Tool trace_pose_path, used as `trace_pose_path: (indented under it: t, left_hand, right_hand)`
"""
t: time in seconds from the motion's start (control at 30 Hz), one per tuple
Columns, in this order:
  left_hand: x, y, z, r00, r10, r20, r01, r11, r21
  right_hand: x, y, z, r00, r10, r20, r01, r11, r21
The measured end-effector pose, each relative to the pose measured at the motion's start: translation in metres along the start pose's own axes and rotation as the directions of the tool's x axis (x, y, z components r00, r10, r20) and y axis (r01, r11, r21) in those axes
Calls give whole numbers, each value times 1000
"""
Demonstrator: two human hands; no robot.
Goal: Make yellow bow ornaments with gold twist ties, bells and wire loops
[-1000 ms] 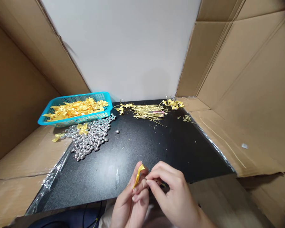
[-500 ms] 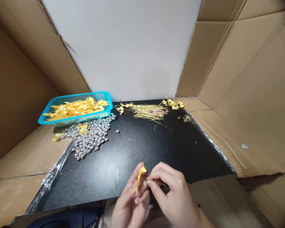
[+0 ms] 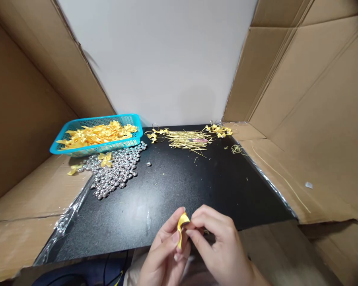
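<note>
The left hand (image 3: 166,251) is bringing the yellow ribbon (image 3: 183,219) closer to the right hand (image 3: 222,238). Palm facing inward, its thumb-and-finger grip is pinching the ribbon; the right grip, curled, is pressing together beside it, contents hidden. Beyond, silver beads (image 3: 115,173) are lying on the desk (image 3: 191,182).

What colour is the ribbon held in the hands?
The ribbon is yellow, seen best in the head view.

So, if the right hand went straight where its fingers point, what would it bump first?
Probably the yellow bow held in the left hand. The right hand is very close, maybe already touching; depth is hard to tell.
</note>
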State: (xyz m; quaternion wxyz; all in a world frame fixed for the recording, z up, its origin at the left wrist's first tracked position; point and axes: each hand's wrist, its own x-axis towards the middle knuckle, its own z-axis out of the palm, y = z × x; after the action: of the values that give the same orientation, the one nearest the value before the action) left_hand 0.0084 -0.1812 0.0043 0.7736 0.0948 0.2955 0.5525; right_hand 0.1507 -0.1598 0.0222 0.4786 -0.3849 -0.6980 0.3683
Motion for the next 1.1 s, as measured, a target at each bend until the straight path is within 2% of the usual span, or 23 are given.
trace_pose_path:
  t: [0.27, 0.47, 0.57, 0.7, 0.77, 0.83, 0.93, 1.1]
  left_hand:
    - [1, 2, 6, 998, -8, -58, 17, 987, 161]
    - [1, 3, 21, 987, 142, -75, -112, 941, 319]
    - [4, 3, 21, 975, 213, -59, -173, 903, 394]
    - [11, 4, 12, 950, 312, 26, -268, 771, 578]
    - [13, 4, 7, 929, 361, 82, -324, 686, 652]
    - [15, 4, 5, 913, 383, 141, -370, 627, 685]
    - [17, 3, 2, 905, 362, 223, -405, 574, 712]
    - [19, 3, -3, 897, 365, 249, -422, 541, 727]
  right_hand:
    - [0, 5, 2, 999, 38, -27, -37, 998, 43]
    - [-3, 14, 7, 995, 31, -96, -18, 990, 138]
    - [-4, 19, 11, 990, 31, -139, -10, 988, 152]
    - [-5, 26, 7, 979, 37, -202, -12, 992, 123]
    - [-5, 28, 3, 973, 2, -232, 17, 997, 77]
    - [-4, 29, 0, 976, -36, -213, 39, 999, 7]
    - [-1, 29, 1, 987, -51, -152, 41, 997, -67]
    - [3, 32, 4, 994, -26, -110, 24, 1000, -14]
